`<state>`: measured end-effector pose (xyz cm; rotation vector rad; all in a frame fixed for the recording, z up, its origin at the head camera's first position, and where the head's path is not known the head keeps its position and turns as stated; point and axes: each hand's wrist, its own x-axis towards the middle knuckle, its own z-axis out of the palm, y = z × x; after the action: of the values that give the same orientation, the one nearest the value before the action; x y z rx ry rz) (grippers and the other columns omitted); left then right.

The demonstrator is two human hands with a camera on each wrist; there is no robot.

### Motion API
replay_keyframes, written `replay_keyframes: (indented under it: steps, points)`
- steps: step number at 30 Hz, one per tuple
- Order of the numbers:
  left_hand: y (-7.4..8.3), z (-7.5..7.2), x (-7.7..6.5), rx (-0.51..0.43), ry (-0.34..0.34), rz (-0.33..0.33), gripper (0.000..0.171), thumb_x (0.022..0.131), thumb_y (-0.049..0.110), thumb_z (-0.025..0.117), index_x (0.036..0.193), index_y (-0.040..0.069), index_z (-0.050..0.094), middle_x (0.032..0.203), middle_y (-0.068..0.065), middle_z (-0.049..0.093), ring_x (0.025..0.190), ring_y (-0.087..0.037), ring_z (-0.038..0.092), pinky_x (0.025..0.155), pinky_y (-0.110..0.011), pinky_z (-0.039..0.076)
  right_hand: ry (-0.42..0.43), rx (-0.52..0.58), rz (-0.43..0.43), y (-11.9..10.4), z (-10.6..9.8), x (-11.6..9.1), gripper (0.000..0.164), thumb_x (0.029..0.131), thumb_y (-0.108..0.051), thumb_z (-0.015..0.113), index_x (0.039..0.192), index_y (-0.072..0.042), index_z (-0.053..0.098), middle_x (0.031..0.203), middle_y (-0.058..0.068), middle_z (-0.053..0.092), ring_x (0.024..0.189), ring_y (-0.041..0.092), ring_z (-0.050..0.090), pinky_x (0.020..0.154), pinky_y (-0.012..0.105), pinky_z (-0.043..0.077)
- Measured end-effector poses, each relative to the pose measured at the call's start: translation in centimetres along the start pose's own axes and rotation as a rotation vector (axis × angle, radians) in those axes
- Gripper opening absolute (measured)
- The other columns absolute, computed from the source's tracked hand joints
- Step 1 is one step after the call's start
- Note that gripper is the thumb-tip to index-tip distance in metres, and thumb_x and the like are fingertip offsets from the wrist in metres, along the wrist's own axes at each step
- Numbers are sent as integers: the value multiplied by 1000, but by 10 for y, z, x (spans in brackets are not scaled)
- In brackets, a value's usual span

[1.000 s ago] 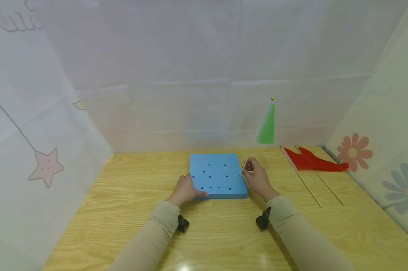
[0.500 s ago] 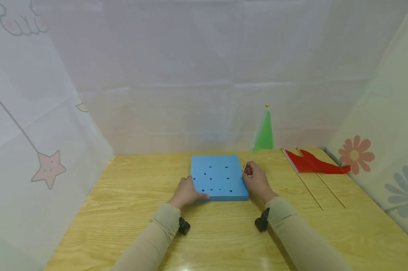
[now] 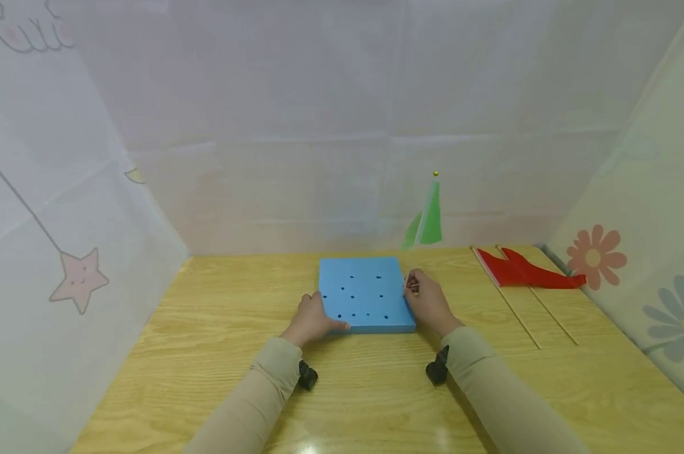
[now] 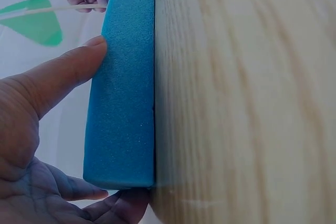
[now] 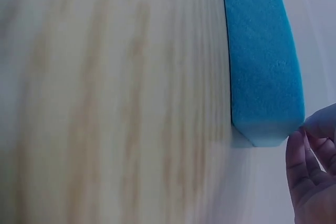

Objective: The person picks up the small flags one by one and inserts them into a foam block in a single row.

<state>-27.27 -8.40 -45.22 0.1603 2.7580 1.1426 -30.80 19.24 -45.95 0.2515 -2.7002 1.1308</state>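
A blue foam block [image 3: 365,267] dotted with several small holes lies on the wooden table. At its front left corner, my left hand [image 3: 311,320] grips it, thumb [image 4: 79,61] on the upper front edge and fingers around the left side. My right hand [image 3: 429,304] pinches the thin stick of a green flag [image 3: 432,217] at the block's right edge. The stick leans slightly right, topped by a gold ball [image 3: 435,173]. In the left wrist view the stick [image 4: 68,8] meets the block's top; my fingers [image 5: 298,163] hide its lower end in the right wrist view.
Two red flags [image 3: 512,270] on thin sticks lie at the table's right side. The wooden table [image 3: 370,391] runs back to a pale cloth wall [image 3: 296,189]. Side cloths [image 3: 29,340] with printed stars and flowers stand left and right.
The green flag's top has swung left, bringing its stick closer to upright, and cloth now shows on both sides of the stick. My right fingers have turned slightly; my left hand stays put.
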Motion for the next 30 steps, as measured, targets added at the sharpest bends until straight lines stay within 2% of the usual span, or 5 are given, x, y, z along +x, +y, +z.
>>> replay_keyframes:
  steps: [9,17,22,30]
  points:
    - [-4,1,-1,-9,-9,4,110,80,37,92,154,-16,29,154,-40,30,142,-51,35,111,-58,40,-31,32,31,1,-5,-6,6,102,-1,58,106,2,55,105,18,63,102,36,61,89,51,53]
    - [-1,-1,0,-7,-7,12,109,81,36,91,153,-16,30,154,-40,30,141,-51,35,110,-58,40,-75,104,42,1,-19,-9,31,104,-5,57,130,10,53,120,23,62,115,41,60,93,52,52]
    - [-1,0,0,-2,-4,13,109,81,36,92,153,-16,30,154,-40,31,141,-51,35,111,-58,40,-102,97,52,8,-26,-14,35,105,-7,57,134,11,53,123,25,61,117,42,60,95,53,52]
    - [-2,0,0,-1,-4,9,109,81,38,91,154,-15,30,154,-39,31,142,-50,36,111,-58,40,-110,22,83,26,-44,-22,39,106,-10,57,137,12,51,127,28,60,120,45,59,97,55,52]
